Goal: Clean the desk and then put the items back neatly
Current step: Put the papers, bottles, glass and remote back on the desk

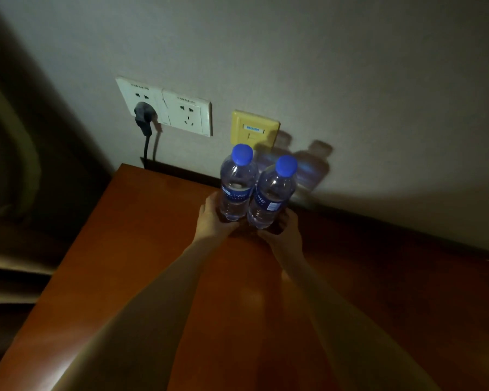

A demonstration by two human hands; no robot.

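Two clear water bottles with blue caps and blue labels stand upright side by side near the back edge of the reddish-brown wooden desk [130, 263]. My left hand [213, 218] grips the base of the left bottle [237, 184]. My right hand [284, 230] grips the base of the right bottle [273, 193]. The bottles touch or nearly touch each other. Whether their bases rest on the desk is hidden by my fingers.
On the wall behind are two white sockets [167, 107], the left one with a black plug and cable [143, 119], and a yellow network socket [253, 129]. The desk's left edge drops off beside a dark curtain [17, 153]. A dark skirting strip [393, 224] runs along the wall.
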